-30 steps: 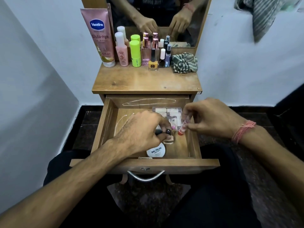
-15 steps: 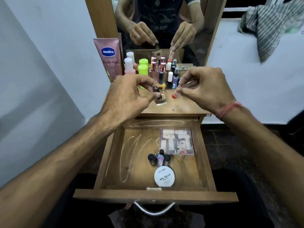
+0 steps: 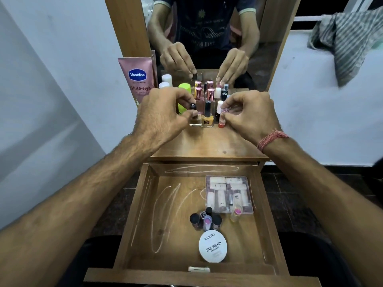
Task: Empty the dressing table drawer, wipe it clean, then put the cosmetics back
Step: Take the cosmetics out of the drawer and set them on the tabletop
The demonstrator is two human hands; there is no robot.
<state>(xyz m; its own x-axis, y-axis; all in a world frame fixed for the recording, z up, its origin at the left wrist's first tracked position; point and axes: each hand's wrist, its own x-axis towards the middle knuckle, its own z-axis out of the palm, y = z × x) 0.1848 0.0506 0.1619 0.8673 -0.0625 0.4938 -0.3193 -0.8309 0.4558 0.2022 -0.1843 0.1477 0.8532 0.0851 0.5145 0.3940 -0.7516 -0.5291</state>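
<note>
The wooden drawer [image 3: 143, 206] is pulled open below the dressing table top [image 3: 209, 143]. My left hand [image 3: 163, 114] pinches a brown nail polish bottle [image 3: 195, 120] by its black cap and stands it on the top beside a yellow polish bottle [image 3: 207, 120]. My right hand [image 3: 248, 114] pinches a small red-based tube [image 3: 221, 122] upright on the top. Inside the drawer lie a clear box of small cosmetics [image 3: 229, 193], several small dark-capped bottles [image 3: 205, 220], a yellowish tube with a pink cap [image 3: 237, 213] and a round white nail polish remover tin [image 3: 212, 248].
A pink Vaseline tube [image 3: 137, 79], a green bottle [image 3: 184, 89], perfume bottles [image 3: 210, 94] and other small bottles crowd the back of the top against the mirror [image 3: 207, 34]. White streaks mark the drawer floor. A striped cloth [image 3: 348, 42] hangs at upper right.
Both hands lifted a brown polish bottle and a red-based tube out of the drawer and carried them up to the table top, where they now touch down beside the other bottles.
</note>
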